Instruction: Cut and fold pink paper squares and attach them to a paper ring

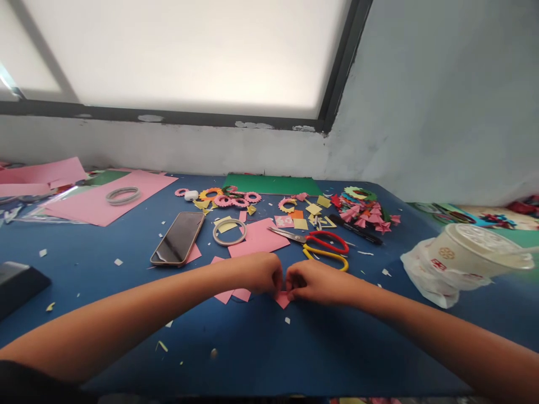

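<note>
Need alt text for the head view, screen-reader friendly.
Two bare hands pinch a small pink paper piece over a blue tabletop. Beyond them lie red-and-yellow-handled metal scissors, a dark-screened smartphone and colourful paper cutouts.

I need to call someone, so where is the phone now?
In the head view, the phone lies left of centre on the blue table, just left of a tape roll.
</note>
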`<state>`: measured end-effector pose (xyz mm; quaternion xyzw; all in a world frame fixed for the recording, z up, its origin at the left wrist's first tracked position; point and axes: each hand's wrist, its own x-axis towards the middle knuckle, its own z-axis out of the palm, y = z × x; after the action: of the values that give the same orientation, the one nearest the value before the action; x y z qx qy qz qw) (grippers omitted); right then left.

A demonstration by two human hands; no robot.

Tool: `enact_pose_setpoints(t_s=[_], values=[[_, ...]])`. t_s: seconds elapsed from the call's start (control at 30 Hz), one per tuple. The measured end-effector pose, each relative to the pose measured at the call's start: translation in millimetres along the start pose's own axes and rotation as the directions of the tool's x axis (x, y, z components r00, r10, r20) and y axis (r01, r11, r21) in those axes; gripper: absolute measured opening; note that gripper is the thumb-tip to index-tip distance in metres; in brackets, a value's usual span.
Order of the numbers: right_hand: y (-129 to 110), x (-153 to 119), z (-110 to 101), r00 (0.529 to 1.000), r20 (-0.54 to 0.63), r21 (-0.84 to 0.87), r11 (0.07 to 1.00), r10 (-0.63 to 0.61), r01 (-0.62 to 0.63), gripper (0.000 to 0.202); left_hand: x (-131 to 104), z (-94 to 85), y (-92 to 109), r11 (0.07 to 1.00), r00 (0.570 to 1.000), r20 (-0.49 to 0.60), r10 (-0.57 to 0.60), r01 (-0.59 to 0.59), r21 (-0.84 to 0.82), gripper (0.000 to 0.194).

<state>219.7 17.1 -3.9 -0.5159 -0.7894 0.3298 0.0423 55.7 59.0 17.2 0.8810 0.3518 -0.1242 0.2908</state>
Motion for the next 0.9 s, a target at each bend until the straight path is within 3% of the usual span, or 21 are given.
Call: enact_pose_setpoints(t_s=[0.2,0.37,0.5,0.67,0.9], values=[[5,-10,13,0.990,-0.140,0.114,0.993,-0.016,0.032,0.008,-16,18.1,-11,0.995,0.978,-0.187,0.096,-0.099,-0.006,0.016],[13,-14,24,0.971,-0.236,0.237,0.966,-0.044,0.101,0.010,-22,37.0,-23,0.960,0.886,-0.369,0.281,-0.249,0.132,0.014],[19,-18,30,0.922,-0.328,0.098,0.963,-0.206,0.250,0.012,-24,45.9,-31,0.916,0.837,-0.389,0.386,-0.297,0.270,0.017],[32,-25,29,0.865,-0.299,-0.172,0.915,-0.402,0.365,0.021,-33,51.8,-40,0.852,0.772,-0.384,0.506,-0.380,0.359,0.022],[40,-31,23,0.883,-0.242,-0.195,0.912,-0.402,0.361,0.024,-42,49.3,-36,0.888,0.793,-0.408,0.451,-0.355,0.292,0.020]])
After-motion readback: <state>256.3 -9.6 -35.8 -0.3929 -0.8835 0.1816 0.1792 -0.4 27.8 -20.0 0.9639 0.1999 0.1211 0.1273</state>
